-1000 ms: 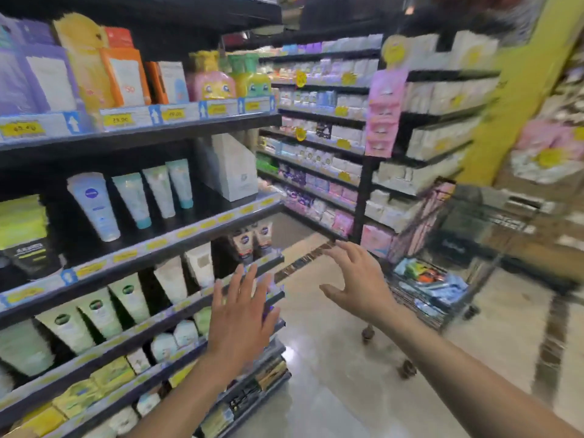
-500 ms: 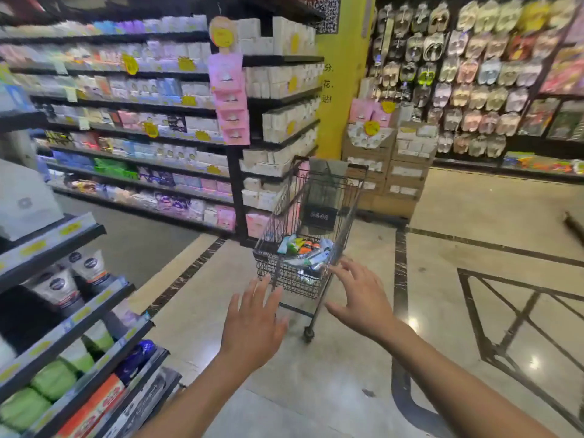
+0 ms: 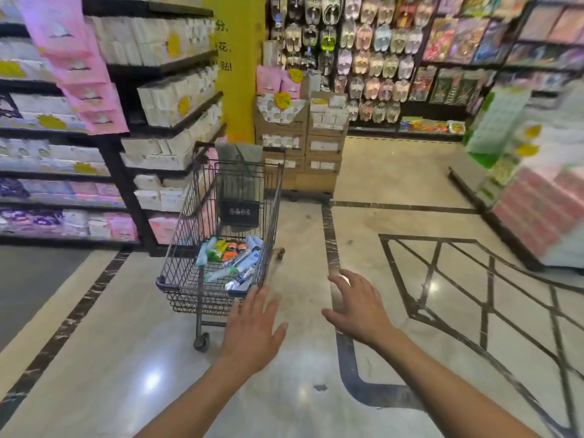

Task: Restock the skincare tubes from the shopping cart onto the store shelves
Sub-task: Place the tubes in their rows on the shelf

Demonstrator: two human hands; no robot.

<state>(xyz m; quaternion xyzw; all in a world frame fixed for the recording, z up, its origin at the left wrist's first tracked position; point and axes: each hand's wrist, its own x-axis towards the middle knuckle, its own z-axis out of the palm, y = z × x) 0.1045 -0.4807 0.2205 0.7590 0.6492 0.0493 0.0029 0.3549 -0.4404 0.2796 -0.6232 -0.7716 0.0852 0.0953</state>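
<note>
Head view: store shelves (image 3: 186, 63) line the left, and the shopping cart (image 3: 186, 210) stands beside them. The left hand (image 3: 252, 330), empty with fingers spread, hovers by the cart's near right corner. The right hand (image 3: 360, 308), also spread and empty, is farther right. The skincare tubes (image 3: 234, 260) lie heaped along the cart's right wall. It is probably best to reach over the near rim and grip one by its body.

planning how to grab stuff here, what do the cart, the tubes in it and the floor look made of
Shopping cart: dark-coated metal wire, judging by its thin grid bars. Tubes: probably soft plastic, glossy, with printed bodies and coloured caps. Floor: polished stone or tile, hard to tell which; it mirrors the lights and has dark inlaid strips.
</note>
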